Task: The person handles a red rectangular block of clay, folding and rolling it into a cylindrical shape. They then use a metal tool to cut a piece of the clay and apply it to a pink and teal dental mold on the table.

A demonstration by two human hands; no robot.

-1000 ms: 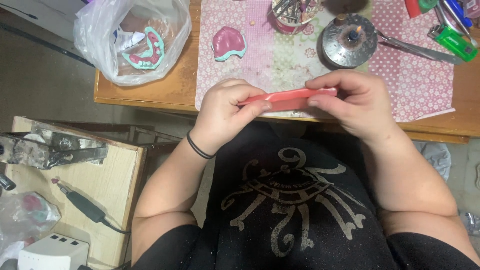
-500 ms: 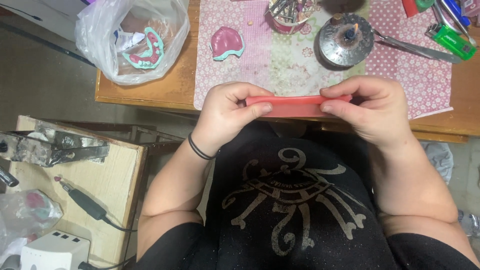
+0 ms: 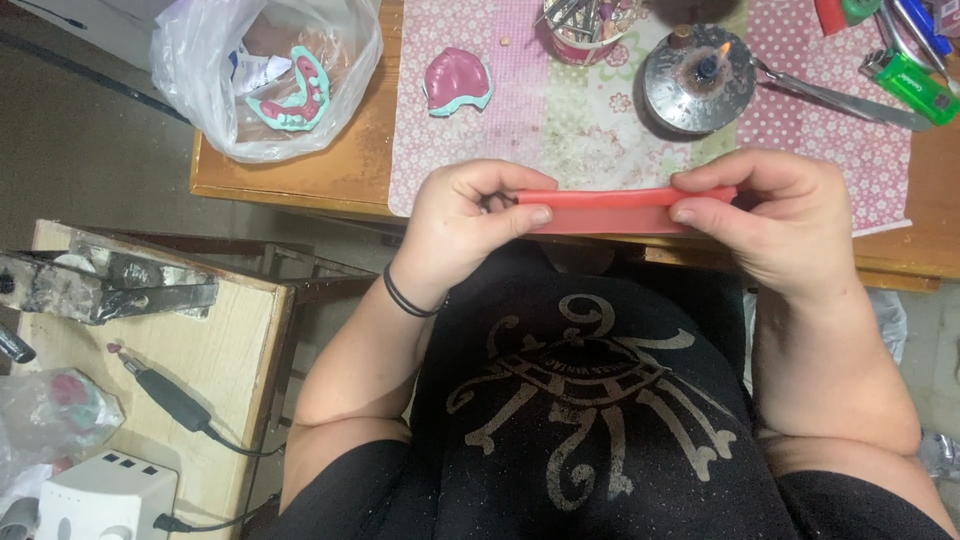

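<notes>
Red wax strip (image 3: 610,208): long, flat, smooth, matte, folded or rolled along its length, held level. Left hand (image 3: 465,232) closed on its left end, thumb pressed on the front face, fingers curled over the top. Right hand (image 3: 790,222) closed on the right end, same pinch, thumb in front. Strip spans the gap between both hands, just above the near edge of the wooden table (image 3: 300,175).

Beyond the left hand: pink denture model with teal rim (image 3: 457,80) on a patterned cloth (image 3: 590,110). Beyond the right hand: round metal spirit lamp (image 3: 698,78), small flame lit, metal spatula (image 3: 840,98) beside it. Further left of the left hand: translucent plastic bag (image 3: 265,75), crinkled, holding another pink-teal model.
</notes>
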